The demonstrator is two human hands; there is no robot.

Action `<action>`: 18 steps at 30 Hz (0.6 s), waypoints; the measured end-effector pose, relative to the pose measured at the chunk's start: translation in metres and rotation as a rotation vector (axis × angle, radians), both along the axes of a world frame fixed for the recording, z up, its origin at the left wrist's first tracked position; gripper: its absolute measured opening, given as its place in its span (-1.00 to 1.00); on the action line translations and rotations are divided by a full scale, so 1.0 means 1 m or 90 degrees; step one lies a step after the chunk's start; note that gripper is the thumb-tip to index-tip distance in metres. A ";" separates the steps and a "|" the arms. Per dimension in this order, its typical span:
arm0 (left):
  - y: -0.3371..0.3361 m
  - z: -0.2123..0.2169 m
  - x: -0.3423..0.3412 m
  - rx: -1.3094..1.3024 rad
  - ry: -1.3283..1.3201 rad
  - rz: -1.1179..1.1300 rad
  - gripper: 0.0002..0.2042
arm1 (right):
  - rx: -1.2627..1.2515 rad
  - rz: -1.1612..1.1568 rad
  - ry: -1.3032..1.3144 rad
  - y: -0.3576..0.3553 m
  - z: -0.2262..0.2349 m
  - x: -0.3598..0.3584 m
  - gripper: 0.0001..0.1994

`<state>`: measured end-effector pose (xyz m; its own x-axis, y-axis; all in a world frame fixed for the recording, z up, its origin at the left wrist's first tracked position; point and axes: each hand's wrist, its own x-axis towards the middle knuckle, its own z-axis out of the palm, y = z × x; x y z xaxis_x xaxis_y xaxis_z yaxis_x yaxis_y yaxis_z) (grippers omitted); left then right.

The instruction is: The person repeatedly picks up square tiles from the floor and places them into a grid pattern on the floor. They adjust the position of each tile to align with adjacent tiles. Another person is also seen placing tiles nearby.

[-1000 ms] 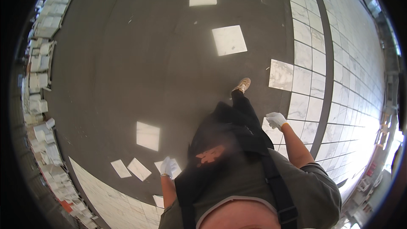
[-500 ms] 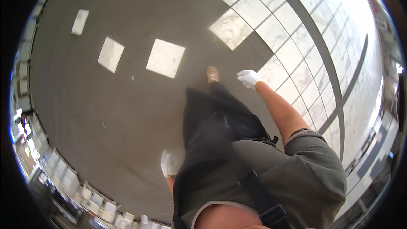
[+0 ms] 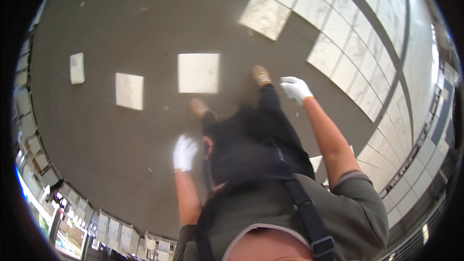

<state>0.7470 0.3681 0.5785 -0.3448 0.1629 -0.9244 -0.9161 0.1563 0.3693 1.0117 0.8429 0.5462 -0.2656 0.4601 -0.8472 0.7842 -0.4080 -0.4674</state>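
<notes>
Three loose square white tiles lie in a row on the dark grey floor [image 3: 111,154] in the upper left of the frame: a small tile [image 3: 77,67] furthest left, a middle tile [image 3: 129,91] beside it, and the largest tile [image 3: 198,73] near the centre. A laid field of pale tiles [image 3: 357,43] fills the upper right, with one tilted tile [image 3: 265,14] at its edge.

The left hand [image 3: 184,152], white-gloved, hangs low at centre with fingers loosely extended, holding nothing. The right hand [image 3: 296,88], also gloved, is loosely curled and empty, right of the brown shoe [image 3: 262,75]. The largest tile lies above the left hand and left of the right hand, well apart from both.
</notes>
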 end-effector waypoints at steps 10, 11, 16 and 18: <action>-0.035 -0.336 -0.030 0.226 -0.155 0.050 -0.94 | 0.110 0.519 -0.006 -0.058 -0.266 -0.168 -0.47; -0.027 -0.373 -0.019 0.179 -0.156 0.072 -0.95 | 0.178 0.575 0.032 -0.058 -0.305 -0.189 -0.47; -0.009 -0.548 0.009 0.214 -0.322 0.289 -0.95 | 0.341 0.721 0.106 -0.057 -0.487 -0.287 -0.47; 0.005 -0.599 0.031 0.093 -0.228 0.311 -0.83 | 0.357 0.733 0.039 -0.065 -0.535 -0.310 -0.46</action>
